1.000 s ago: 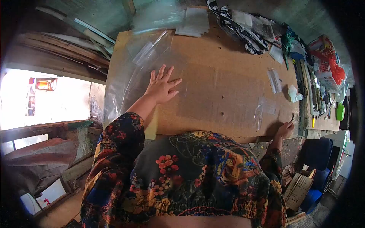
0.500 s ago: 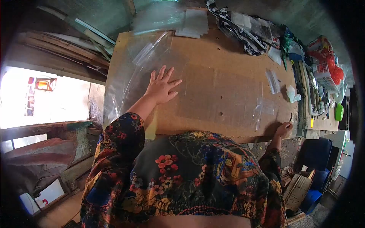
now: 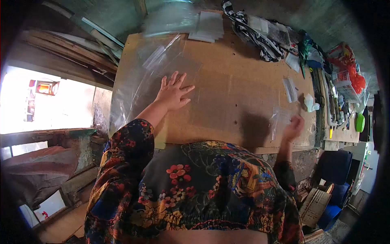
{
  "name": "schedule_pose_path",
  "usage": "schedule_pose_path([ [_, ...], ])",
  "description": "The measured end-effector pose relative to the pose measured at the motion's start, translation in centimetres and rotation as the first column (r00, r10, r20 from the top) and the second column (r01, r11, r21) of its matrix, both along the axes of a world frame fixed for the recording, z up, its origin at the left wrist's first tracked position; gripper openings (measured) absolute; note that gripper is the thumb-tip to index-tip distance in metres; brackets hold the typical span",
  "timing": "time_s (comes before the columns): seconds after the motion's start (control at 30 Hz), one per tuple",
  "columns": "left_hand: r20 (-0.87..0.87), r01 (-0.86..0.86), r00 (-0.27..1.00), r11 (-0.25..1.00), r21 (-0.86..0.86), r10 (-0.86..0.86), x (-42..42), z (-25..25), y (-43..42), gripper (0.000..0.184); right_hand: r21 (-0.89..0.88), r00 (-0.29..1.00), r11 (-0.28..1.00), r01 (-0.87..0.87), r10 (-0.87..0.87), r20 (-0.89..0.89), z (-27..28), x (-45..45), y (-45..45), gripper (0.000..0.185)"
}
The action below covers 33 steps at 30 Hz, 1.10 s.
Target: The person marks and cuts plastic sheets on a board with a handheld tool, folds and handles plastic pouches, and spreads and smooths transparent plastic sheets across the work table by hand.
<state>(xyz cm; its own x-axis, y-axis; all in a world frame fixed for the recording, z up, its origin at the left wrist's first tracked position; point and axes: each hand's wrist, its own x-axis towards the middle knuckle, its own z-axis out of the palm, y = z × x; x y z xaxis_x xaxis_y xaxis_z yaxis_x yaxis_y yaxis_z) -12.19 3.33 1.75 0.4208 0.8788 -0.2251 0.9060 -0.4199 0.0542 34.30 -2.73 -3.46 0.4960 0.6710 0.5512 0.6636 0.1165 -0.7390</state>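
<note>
My left hand lies flat with its fingers spread, pressing on a clear plastic sheet that covers the left and middle of the brown wooden board. My right hand is raised over the board's right side, slightly smeared by motion, its fingers closed. A thin dark stick-like tool appears to stick out of its fingertips; its exact kind is unclear. Beneath and left of this hand is a small clear plastic piece. Another clear plastic strip lies farther up.
A stack of clear sheets sits at the far edge beside a black-and-white striped cloth. A crumpled white wad is near the right edge. Beyond are a tool tray, a white basket and a blue chair.
My right hand has lifted from the board's lower right corner and moved left and farther in, carrying the thin dark tool. My left hand has stayed in place.
</note>
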Motion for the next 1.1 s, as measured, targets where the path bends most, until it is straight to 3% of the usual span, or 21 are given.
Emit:
schedule_pose_path([
  [0.03, -0.002, -0.004, 1.0, 1.0, -0.012, 0.004, 0.0, 0.0, 0.1, 0.047, -0.059, 0.991, 0.997, -0.058, 0.05, -0.124, 0.5, -4.0, 0.7, 0.008],
  [0.07, -0.004, -0.008, 1.0, 1.0, -0.022, 0.008, 0.0, 0.1, 0.1, 0.048, 0.039, 0.87, 0.932, -0.36, 0.351, -0.346, -0.4, -7.0, 1.5, 0.007],
  [0.1, -0.003, -0.007, 1.0, 1.0, -0.02, 0.007, 0.1, 0.2, 0.2, 0.048, -0.212, 0.92, 0.896, -0.391, 0.379, -0.098, 0.9, -10.6, 1.7, 0.012],
  [0.13, -0.013, -0.015, 1.0, 0.999, -0.038, 0.015, 0.1, 0.4, 0.1, 0.049, -0.288, 0.886, 0.858, -0.426, 0.46, 0.063, 3.0, -14.6, 1.7, 0.012],
  [0.17, -0.024, -0.026, 0.999, 0.998, -0.056, 0.025, 0.2, 0.5, 0.1, 0.05, -0.398, 0.829, 0.756, -0.519, 0.559, -0.019, 4.2, -17.5, 2.0, 0.011],
  [0.23, -0.069, -0.031, 0.997, 0.997, -0.073, 0.026, 0.3, 0.8, 0.2, 0.052, -0.332, 0.662, 0.641, -0.692, 0.747, 0.064, 4.7, -21.4, 3.2, 0.01],
  [0.43, -0.092, -0.055, 0.995, 0.992, -0.115, 0.044, 0.4, 1.1, 0.3, 0.059, -0.601, 0.564, 0.533, -0.596, 0.81, 0.16, 3.0, -24.9, 5.2, 0.013],
  [0.63, -0.042, -0.056, 0.998, 0.991, -0.121, 0.052, 0.0, 0.7, 0.2, 0.056, -0.476, 0.557, 0.616, -0.628, 0.782, 0.279, 2.5, -25.2, 5.5, 0.014],
  [0.73, -0.039, -0.045, 0.998, 0.992, -0.117, 0.041, 0.1, 0.8, 0.3, 0.054, -0.537, 0.54, 0.596, -0.597, 0.793, 0.281, 2.5, -25.3, 5.5, 0.015],
  [1.1, -0.038, -0.045, 0.998, 0.992, -0.118, 0.041, 0.2, 1.0, 0.2, 0.054, -0.485, 0.582, 0.627, -0.61, 0.77, 0.262, 2.0, -25.5, 5.4, 0.014],
])
